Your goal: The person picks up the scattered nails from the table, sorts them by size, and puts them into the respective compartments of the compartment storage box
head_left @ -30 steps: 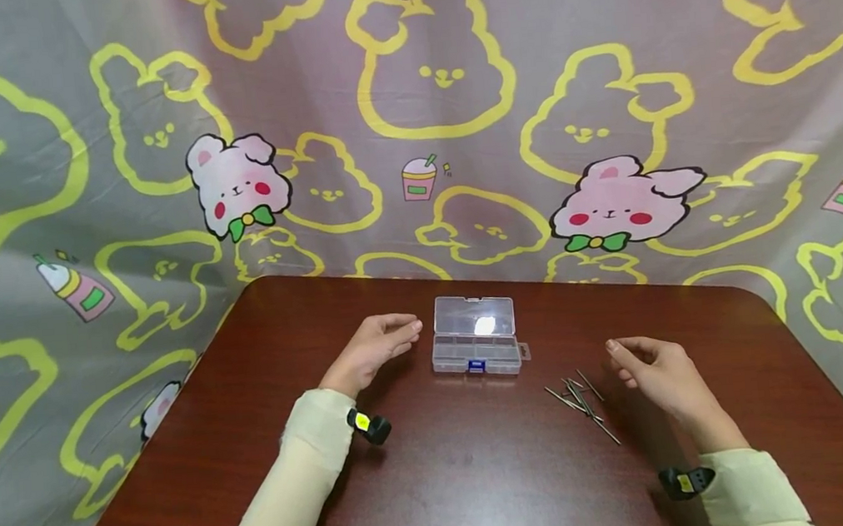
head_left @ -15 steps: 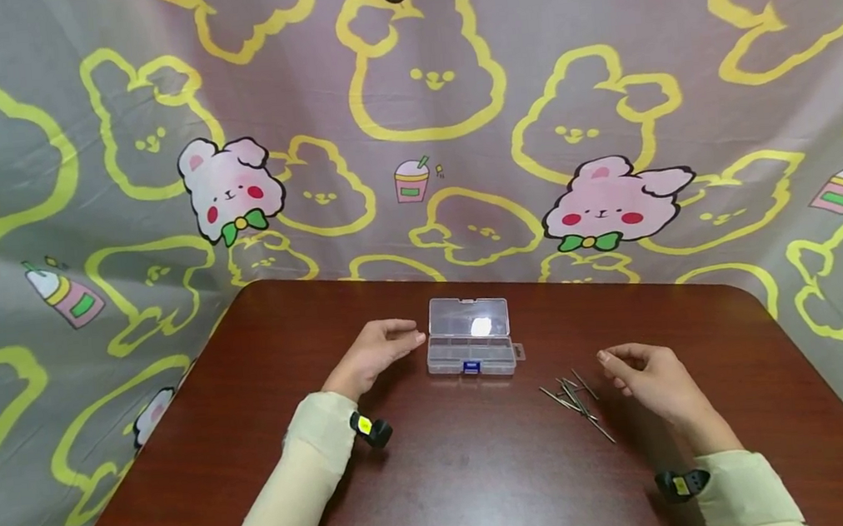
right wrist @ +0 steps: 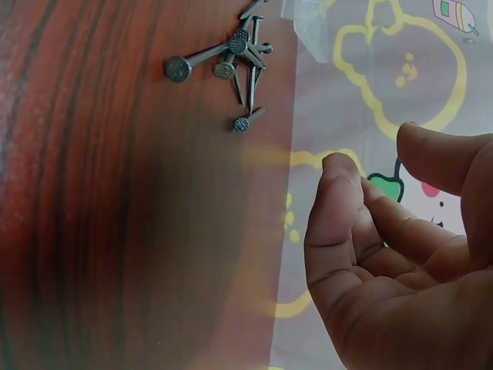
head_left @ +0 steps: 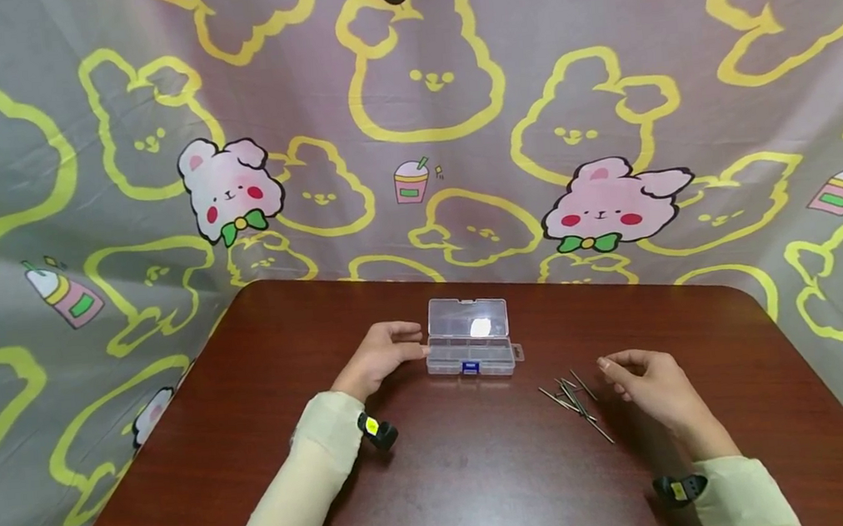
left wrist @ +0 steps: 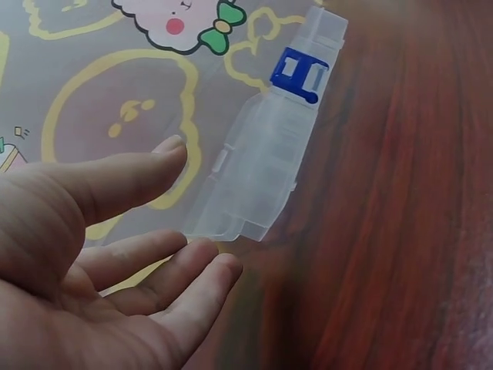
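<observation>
Left hand (head_left: 381,360) holds nothing: its thumb stands well apart from the fingers, which reach forward with a slight bend. Just off its fingertips, to the right, is the box (head_left: 444,366), clear plastic, divided inside and sitting flat; I cannot tell whether the thumb tip touches its near end. On the box's far side the lid (head_left: 447,319) is tilted back, with a patch of glare on it. Its blue latch (head_left: 471,368) is on the side toward the person, and a small tab (head_left: 517,352) sticks out at the end away from the left hand.

Right hand (head_left: 653,380) also has hold of nothing. Its fingers are loosely curved, and the right wrist view shows a gap between thumb and fingertips. Just to its left, between it and the box, lie the nails (head_left: 573,401), crossed in a loose heap and apart from the fingers; several show flat round heads.

Beneath both hands is the table (head_left: 471,484), dark reddish wood. Behind each come a black band (head_left: 381,433) and a pale sleeve (head_left: 324,443). Past them hangs rabbit-print cloth (head_left: 330,79).
</observation>
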### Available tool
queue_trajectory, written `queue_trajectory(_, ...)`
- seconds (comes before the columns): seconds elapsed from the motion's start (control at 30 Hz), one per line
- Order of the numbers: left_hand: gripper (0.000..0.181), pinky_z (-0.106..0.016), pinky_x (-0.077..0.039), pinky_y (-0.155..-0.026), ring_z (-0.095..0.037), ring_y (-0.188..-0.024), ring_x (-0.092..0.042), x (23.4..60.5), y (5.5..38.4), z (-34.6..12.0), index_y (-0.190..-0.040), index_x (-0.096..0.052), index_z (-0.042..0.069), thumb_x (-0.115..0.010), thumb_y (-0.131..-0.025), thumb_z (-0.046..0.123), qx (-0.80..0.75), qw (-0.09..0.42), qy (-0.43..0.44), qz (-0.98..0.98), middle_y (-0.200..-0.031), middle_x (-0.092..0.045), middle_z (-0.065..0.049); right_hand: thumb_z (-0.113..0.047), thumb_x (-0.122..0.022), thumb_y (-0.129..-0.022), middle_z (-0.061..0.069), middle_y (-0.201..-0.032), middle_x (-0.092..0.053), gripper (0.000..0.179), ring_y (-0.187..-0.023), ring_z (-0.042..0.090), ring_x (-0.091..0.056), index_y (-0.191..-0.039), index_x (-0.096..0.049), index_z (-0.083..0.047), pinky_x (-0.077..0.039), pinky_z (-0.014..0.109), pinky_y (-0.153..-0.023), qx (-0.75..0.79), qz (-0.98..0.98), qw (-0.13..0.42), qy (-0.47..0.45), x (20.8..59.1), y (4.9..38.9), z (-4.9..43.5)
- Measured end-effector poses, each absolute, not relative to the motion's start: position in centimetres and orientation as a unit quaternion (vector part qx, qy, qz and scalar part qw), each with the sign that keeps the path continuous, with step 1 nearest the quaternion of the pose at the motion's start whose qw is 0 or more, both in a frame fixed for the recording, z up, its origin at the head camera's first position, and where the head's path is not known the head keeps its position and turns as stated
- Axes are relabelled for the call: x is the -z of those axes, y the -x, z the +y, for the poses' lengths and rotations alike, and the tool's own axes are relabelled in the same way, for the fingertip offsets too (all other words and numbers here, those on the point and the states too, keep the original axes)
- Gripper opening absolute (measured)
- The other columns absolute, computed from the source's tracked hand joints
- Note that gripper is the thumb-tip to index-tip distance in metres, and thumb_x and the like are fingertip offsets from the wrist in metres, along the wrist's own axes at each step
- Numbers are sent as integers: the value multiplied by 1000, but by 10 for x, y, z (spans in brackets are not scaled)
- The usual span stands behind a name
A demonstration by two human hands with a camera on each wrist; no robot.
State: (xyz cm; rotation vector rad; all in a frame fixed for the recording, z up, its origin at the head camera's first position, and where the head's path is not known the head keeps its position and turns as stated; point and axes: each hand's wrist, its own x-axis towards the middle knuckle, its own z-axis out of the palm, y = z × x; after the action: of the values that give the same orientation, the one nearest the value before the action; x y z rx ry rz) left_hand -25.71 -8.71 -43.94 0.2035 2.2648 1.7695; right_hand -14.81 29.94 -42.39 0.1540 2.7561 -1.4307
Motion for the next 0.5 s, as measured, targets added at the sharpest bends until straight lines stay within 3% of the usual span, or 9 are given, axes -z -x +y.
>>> queue_trajectory(0.5,50,-34,-57,-84,-34,-112,-65,446,257,-72,-126,-63,-11,-80,-80,-8,-631,102,-53,767,-124,-65,-24,-26,-64,-101,12,-89,-69,39,-72,21,-63,-117,-67,9,-54,30,-63,470,881,14,-49,430,146,300)
